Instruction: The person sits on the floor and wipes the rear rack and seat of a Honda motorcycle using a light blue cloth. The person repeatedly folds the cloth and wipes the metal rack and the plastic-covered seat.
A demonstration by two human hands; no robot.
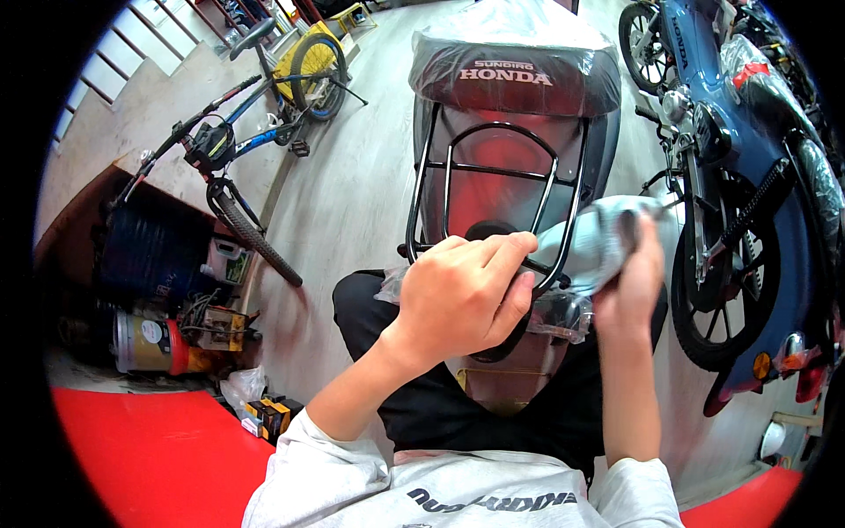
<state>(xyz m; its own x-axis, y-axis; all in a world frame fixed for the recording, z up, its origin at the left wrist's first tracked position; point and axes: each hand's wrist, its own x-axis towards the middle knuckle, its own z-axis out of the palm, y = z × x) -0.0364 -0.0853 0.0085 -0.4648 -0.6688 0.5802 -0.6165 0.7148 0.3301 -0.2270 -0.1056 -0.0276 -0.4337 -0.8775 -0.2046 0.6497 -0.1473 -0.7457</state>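
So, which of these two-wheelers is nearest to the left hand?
The middle motorcycle: the left hand is on its black rear rack. The bicycle and blue motorcycle stand apart, on either side.

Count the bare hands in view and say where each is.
2: the left hand is on the black rack; the blurred right hand holds a pale cloth to the rack's right. Neither is fully hidden.

Left forearm slants up and inward, and the left grip is curled tight, its back facing up! Over on the right, the forearm stands nearly upright, the right grip closed and motion-blurred!
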